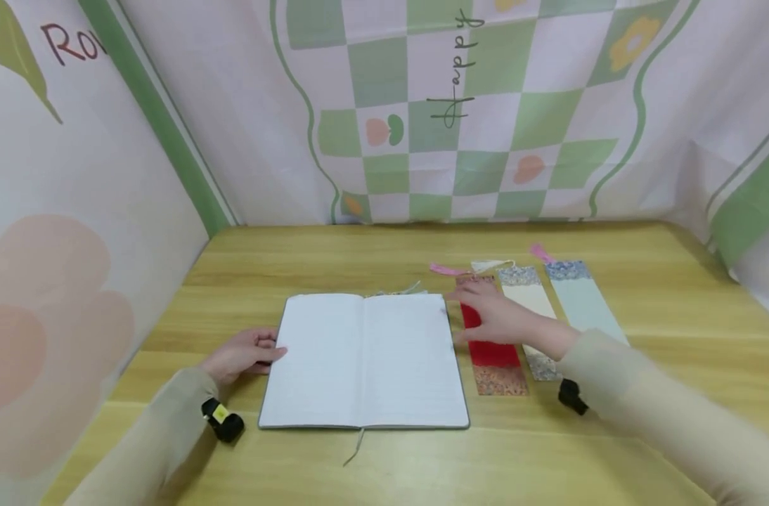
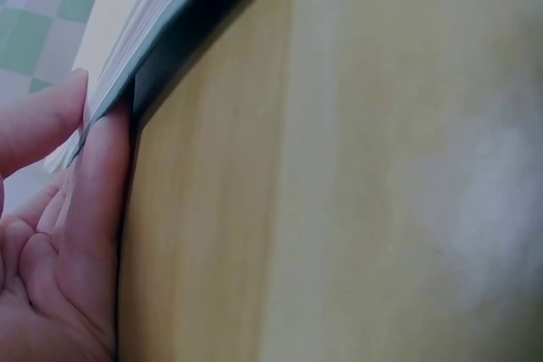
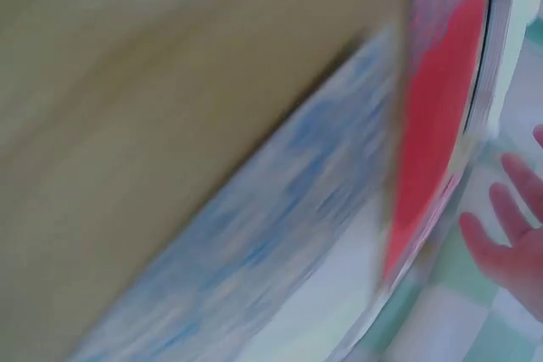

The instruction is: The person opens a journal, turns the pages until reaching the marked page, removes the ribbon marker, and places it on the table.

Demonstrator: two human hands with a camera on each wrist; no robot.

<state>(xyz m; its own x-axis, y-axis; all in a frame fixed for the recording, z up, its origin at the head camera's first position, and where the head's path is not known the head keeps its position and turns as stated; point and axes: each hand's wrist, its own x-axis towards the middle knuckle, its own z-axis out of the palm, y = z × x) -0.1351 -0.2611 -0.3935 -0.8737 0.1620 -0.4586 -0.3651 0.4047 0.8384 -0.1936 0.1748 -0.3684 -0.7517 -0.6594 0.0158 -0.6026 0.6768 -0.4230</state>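
Note:
An open notebook (image 1: pixel 318 365) with blank-looking pages lies on the wooden table. My left hand (image 1: pixel 245 353) pinches its left edge, the thumb on the page and fingers beneath the cover, as the left wrist view also shows for the notebook (image 2: pixel 165 27). Over a red bookmark (image 1: pixel 495 353), just beside the notebook's right edge, my right hand (image 1: pixel 495 313) hovers with spread fingers, holding nothing. To the right lie a cream bookmark (image 1: pixel 525 295) and a pale green bookmark (image 1: pixel 583 306), both with blue-patterned ends. The right hand (image 3: pixel 513 247) is only partly visible in its wrist view.
Pink tassels (image 1: pixel 448 270) and a white tassel (image 1: pixel 488 266) top the bookmarks. A thin ribbon (image 1: pixel 358 446) hangs from the notebook's spine, and pale strings (image 1: pixel 397 291) poke out behind its top edge. Printed curtains (image 1: pixel 384 169) stand behind the table (image 1: pixel 359 256) and at its sides.

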